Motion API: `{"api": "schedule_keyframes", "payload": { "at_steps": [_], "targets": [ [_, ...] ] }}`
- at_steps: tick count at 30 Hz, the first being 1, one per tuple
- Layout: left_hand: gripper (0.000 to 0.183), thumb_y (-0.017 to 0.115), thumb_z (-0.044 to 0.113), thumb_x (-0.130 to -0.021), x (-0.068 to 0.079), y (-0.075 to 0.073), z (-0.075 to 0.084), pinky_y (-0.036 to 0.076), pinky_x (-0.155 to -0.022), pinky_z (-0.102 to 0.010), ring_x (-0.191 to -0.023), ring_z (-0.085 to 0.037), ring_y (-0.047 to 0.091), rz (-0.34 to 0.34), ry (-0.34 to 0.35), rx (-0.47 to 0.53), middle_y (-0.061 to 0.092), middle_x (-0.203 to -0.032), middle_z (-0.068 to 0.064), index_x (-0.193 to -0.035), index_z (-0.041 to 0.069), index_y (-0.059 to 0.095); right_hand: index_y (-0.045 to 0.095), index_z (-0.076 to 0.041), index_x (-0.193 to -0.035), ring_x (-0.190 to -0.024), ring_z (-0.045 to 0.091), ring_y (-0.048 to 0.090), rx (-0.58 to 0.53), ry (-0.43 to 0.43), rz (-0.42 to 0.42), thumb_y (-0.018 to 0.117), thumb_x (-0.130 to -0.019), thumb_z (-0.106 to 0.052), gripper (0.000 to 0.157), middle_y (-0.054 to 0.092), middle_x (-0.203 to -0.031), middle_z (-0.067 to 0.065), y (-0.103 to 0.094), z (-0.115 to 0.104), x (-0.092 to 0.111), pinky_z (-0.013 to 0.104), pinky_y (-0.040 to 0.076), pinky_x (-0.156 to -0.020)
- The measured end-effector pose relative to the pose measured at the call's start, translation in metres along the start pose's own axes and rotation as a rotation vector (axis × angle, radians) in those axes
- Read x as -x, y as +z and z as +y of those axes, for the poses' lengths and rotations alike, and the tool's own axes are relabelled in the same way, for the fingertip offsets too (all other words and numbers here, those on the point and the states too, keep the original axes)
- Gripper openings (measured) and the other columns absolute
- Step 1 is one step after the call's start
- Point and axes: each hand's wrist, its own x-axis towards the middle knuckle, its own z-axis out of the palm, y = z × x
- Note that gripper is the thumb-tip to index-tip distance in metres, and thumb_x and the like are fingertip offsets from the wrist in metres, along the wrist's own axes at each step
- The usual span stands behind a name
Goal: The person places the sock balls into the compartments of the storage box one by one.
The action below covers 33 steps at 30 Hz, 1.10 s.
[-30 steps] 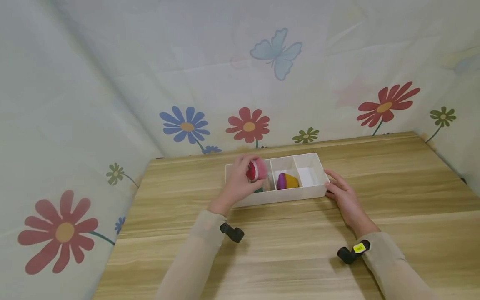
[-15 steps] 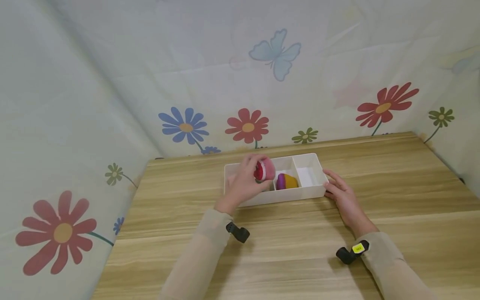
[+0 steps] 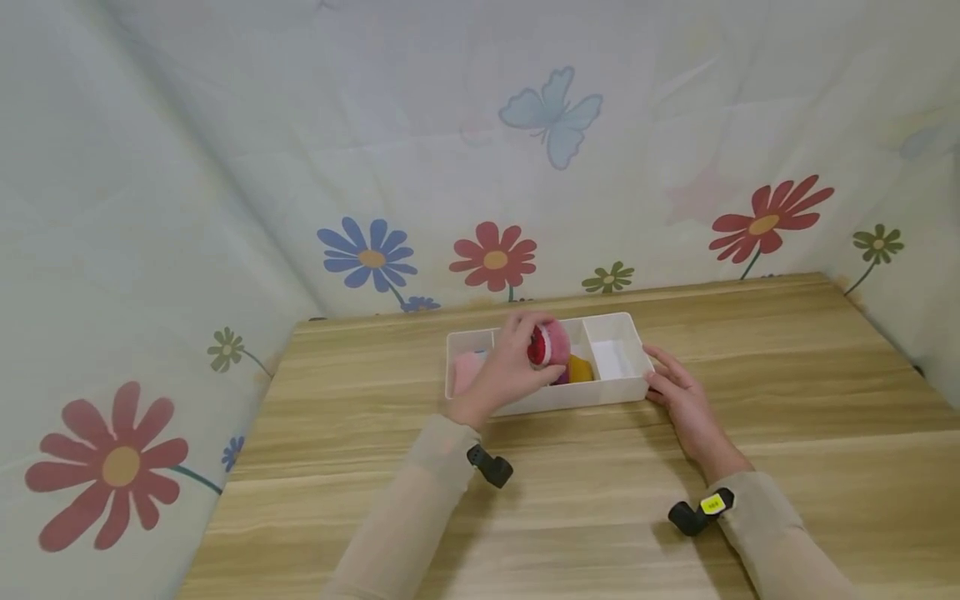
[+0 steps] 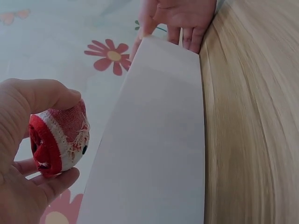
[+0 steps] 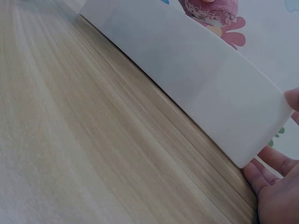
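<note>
Between thumb and fingers of my left hand (image 3: 506, 371) is a balled-up sock (image 3: 555, 342), pink with a white band and a red end. Loose threads show on the sock (image 4: 63, 135) in the left wrist view. It is held above a long white divided box (image 3: 618, 392). My right hand (image 3: 690, 408) touches the box's right end, fingers fairly straight against the end wall and thumb at the top corner. A purple and mustard balled-up sock (image 3: 581, 369) lies in the compartment below the held sock, partly hidden by it. The rightmost compartment contains nothing.
A pink cloth item (image 3: 467, 368) lies in the leftmost compartment; my left hand hides the one beside it. The box stands on a wood-grain table (image 3: 360, 400), near its back edge. A flowered curtain (image 3: 420, 150) hangs behind.
My left hand has moved right along the box with the pink, white and red sock. The pink item in the leftmost compartment has come into sight. My right hand stays at the box's end.
</note>
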Motion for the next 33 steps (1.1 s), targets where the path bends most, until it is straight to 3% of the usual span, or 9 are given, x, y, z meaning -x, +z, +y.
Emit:
{"api": "schedule_keyframes", "payload": {
  "at_steps": [6, 19, 24, 33],
  "targets": [
    [0.063, 0.076, 0.021, -0.076, -0.006, 0.007, 0.007, 0.05, -0.079, -0.026, -0.11, -0.02, 0.044, -0.009, 0.003, 0.023, 0.037, -0.129, -0.006, -0.128, 0.017, 0.042, 0.034, -0.006, -0.142, -0.098, 0.008, 0.053, 0.008, -0.005, 0.005, 0.054, -0.095, -0.021, 0.054, 0.05, -0.112, 0.003, 0.0, 0.001, 0.0, 0.021, 0.046, -0.084],
    [0.063, 0.077, 0.021, -0.074, -0.017, 0.02, 0.015, 0.049, -0.081, -0.024, -0.109, -0.02, 0.046, -0.024, 0.082, 0.015, 0.039, -0.127, -0.01, -0.127, 0.014, 0.043, 0.035, -0.007, -0.142, -0.098, 0.008, 0.053, 0.012, -0.012, -0.001, 0.054, -0.095, -0.021, 0.053, 0.051, -0.112, 0.003, 0.0, 0.002, 0.0, 0.022, 0.046, -0.084],
    [0.064, 0.077, 0.023, -0.075, -0.021, 0.025, 0.019, 0.048, -0.081, -0.023, -0.109, -0.02, 0.046, -0.039, 0.067, 0.029, 0.038, -0.127, -0.009, -0.128, 0.015, 0.042, 0.036, -0.008, -0.142, -0.098, 0.007, 0.053, 0.01, -0.011, -0.004, 0.053, -0.095, -0.021, 0.052, 0.052, -0.11, 0.001, 0.0, 0.003, 0.001, 0.021, 0.046, -0.084],
    [0.064, 0.077, 0.024, -0.075, -0.032, 0.039, 0.03, 0.047, -0.082, -0.02, -0.106, -0.018, 0.049, -0.079, 0.061, 0.045, 0.039, -0.128, -0.009, -0.129, 0.015, 0.042, 0.035, -0.008, -0.142, -0.102, 0.01, 0.051, 0.013, -0.003, -0.003, 0.053, -0.095, -0.023, 0.052, 0.049, -0.116, 0.009, -0.001, 0.003, 0.0, 0.023, 0.045, -0.086]
  ]
}}
